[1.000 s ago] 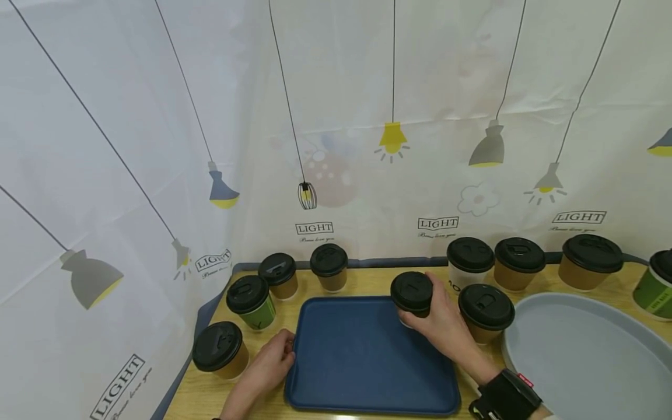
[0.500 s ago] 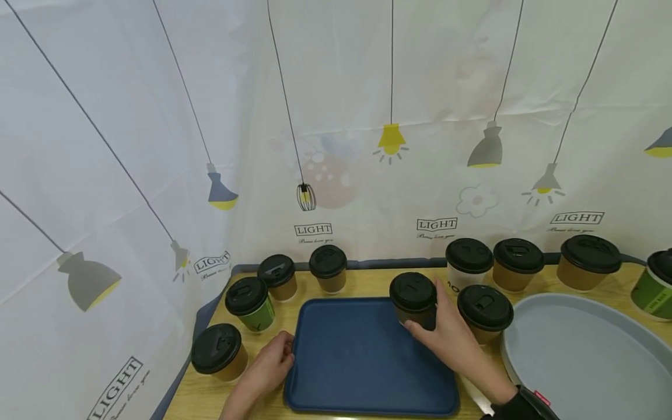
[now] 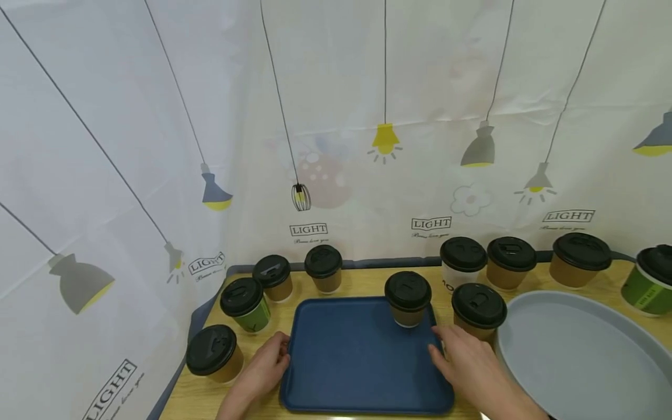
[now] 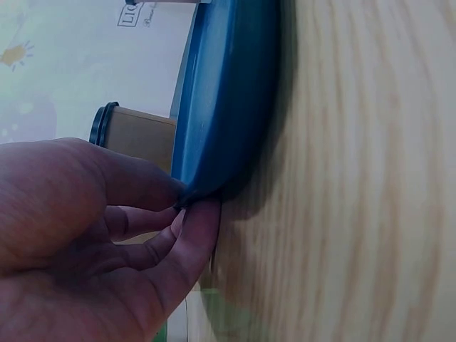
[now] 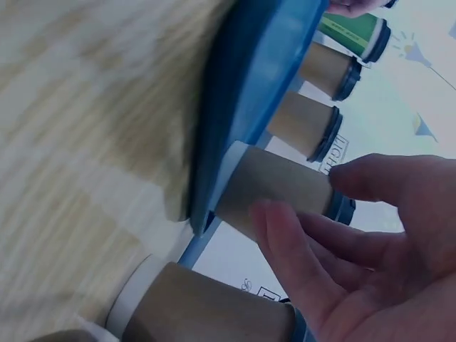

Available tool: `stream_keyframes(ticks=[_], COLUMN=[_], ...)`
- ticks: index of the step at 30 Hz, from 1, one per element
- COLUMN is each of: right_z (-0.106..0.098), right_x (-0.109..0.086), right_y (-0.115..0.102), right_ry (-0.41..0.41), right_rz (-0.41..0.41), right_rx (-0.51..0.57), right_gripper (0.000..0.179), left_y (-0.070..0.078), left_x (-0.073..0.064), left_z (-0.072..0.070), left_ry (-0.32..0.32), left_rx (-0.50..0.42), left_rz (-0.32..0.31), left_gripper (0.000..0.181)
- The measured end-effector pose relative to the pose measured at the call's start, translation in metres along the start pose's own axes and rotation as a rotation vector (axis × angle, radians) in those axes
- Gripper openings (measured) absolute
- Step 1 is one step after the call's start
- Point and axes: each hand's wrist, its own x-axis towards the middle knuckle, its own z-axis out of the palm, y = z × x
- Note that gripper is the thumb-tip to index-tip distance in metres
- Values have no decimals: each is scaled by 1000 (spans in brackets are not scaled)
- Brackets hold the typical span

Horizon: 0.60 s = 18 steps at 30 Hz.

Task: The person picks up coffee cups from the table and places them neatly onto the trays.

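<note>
A brown paper coffee cup with a black lid (image 3: pixel 408 298) stands upright on the far right part of the blue tray (image 3: pixel 352 361). My left hand (image 3: pixel 264 367) pinches the tray's left rim; in the left wrist view its thumb lies above the rim and its fingers (image 4: pixel 199 231) below. At the tray's right edge is my right hand (image 3: pixel 467 364), holding nothing, its thumb and fingers apart. In the right wrist view, the fingers (image 5: pixel 281 231) partly cover the cup (image 5: pixel 278 185). Just beyond that hand stands another brown lidded cup (image 3: pixel 478 312) beside the tray.
A large round grey tray (image 3: pixel 583 350) lies at the right. Behind it are a white cup (image 3: pixel 462 262), brown cups (image 3: pixel 510 262) and a green cup (image 3: pixel 651 286). Left of the blue tray stand a green cup (image 3: pixel 247 303) and several brown cups (image 3: pixel 216 353). A printed curtain (image 3: pixel 336 116) hangs behind.
My right hand has let go of the coffee cup and moved down toward me to the blue tray's right edge. The cup stays on the tray. My left hand keeps its grip on the rim.
</note>
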Motion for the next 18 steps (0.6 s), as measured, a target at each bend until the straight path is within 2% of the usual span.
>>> stream_keyframes(ticks=[3, 4, 9, 18], right_z=[3, 4, 7, 12], right_x=[-2, -3, -6, -4], right_y=[5, 6, 14, 21], right_ry=[-5, -7, -40, -185], right_rz=[-9, -12, -18, 12], right_rx=[-41, -54, -117, -96], right_gripper=[14, 14, 39, 33], left_y=[0, 0, 0, 1], left_x=[0, 0, 0, 0], left_z=[0, 0, 0, 0], left_ry=[-4, -5, -10, 0], left_rx=[-3, -4, -12, -6], left_rz=[-6, -9, -19, -16], left_gripper=[23, 24, 24, 24])
